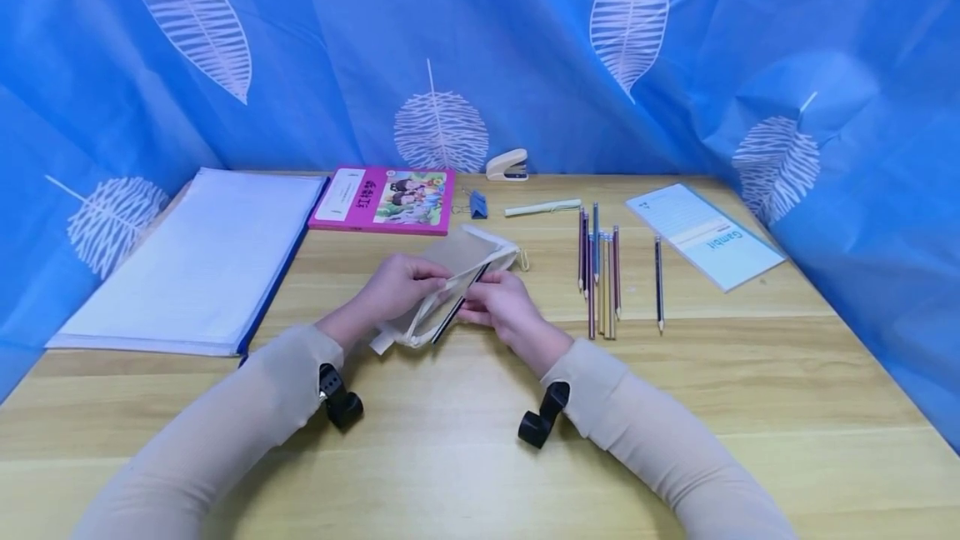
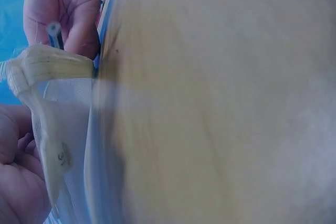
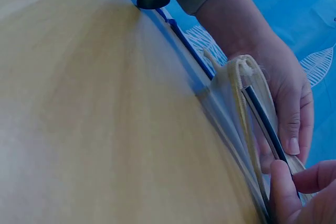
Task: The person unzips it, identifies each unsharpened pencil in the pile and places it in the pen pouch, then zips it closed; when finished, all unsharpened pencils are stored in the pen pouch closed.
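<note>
Twd far edge of pale wooden desk (image 1: 450,457), L hand (image 1: 397,283) pinches off-white mesh zip pouch (image 1: 457,252), R hand (image 1: 504,307) pinches slim black-and-silver pencil (image 1: 450,319) by pouch's mouth; pencil may snag if pouch sags.

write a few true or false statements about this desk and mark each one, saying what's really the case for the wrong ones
1. The right hand pinches a dark pencil. True.
2. The person's other hand is empty. False: the left hand grips the mesh pouch.
3. The pink book lies between the blue-edged white folder and the blue binder clip. True.
4. All the loose pencils lie in one bunch. False: one pencil lies apart, to the right of the others.
5. The stapler sits near the far edge of the table. True.
</note>
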Tool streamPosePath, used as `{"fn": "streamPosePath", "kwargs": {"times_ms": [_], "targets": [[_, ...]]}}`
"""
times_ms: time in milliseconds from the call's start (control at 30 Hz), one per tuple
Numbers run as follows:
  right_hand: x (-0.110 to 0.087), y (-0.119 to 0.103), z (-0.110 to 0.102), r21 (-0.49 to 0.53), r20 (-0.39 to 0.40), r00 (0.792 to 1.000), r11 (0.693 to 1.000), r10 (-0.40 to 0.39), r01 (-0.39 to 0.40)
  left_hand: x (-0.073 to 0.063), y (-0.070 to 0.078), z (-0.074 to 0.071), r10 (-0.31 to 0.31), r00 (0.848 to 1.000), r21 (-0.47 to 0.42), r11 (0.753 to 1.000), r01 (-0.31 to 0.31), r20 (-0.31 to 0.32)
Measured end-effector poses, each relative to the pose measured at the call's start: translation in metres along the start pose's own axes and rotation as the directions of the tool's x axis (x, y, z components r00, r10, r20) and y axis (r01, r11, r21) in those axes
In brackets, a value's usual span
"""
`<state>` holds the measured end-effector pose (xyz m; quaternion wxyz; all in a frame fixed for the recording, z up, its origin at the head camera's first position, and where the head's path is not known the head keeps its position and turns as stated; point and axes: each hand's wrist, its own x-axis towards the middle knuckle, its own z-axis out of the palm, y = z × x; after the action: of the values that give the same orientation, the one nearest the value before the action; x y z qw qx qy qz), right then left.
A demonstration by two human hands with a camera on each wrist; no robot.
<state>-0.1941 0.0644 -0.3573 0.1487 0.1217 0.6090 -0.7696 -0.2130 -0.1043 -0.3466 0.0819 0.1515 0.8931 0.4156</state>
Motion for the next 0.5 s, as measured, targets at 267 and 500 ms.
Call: {"fn": "streamPosePath", "kwargs": {"times_ms": [267, 500], "targets": [[0.0014, 0.0025, 0.0051, -0.003, -0.021, 1.000, 1.000, -0.012, 0.012, -0.0012, 0.0015, 0.0017, 0.014, 1.000, -0.013, 1.000, -0.014, -0.002], [0.0047, 0.0041, 0.0068, -0.017, -0.054, 0.998, 1.000, -0.013, 0.012, -0.0017, 0.0015, 0.0022, 0.026, 0.999, -0.012, 1.000, -0.026, -0.022]]}}
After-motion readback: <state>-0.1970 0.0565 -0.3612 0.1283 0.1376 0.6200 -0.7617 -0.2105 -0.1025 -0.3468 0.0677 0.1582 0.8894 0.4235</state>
